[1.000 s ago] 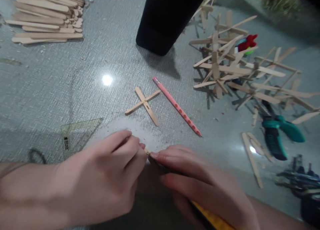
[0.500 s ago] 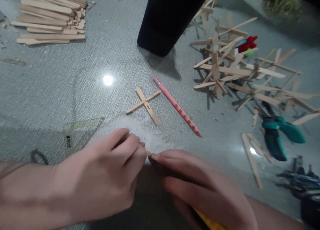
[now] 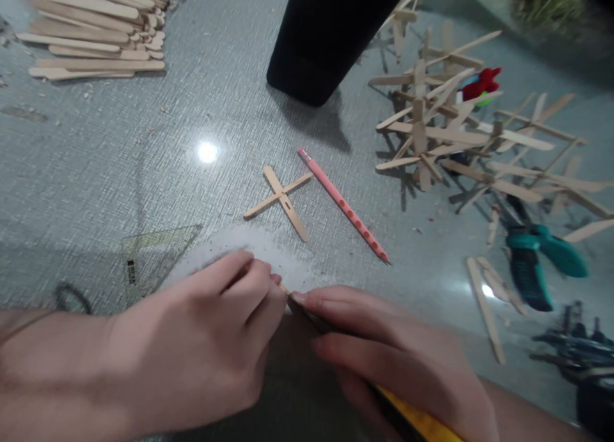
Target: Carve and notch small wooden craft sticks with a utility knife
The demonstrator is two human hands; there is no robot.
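My left hand (image 3: 206, 333) is closed in a pinch around a wooden craft stick (image 3: 284, 290), and only a short piece of it shows between the hands. My right hand (image 3: 388, 359) grips a utility knife (image 3: 412, 419) with a yellow and black handle. Its dark blade points toward the stick and meets it near my right thumb. Just beyond my fingers lie two craft sticks joined in a cross (image 3: 283, 196). Beside that cross rests a pink pencil (image 3: 343, 205) with its tip toward me.
Stacked craft sticks (image 3: 96, 32) lie at far left. A black block-like object (image 3: 326, 45) stands at the back. Stick assemblies (image 3: 436, 128) spread over the right, near green-handled pliers (image 3: 527, 269) and loose sticks (image 3: 484, 307). A clear set square (image 3: 158, 244) lies left.
Both hands stay together at the stick with almost the same grip. More of the knife's yellow handle shows now. The view has shifted slightly.
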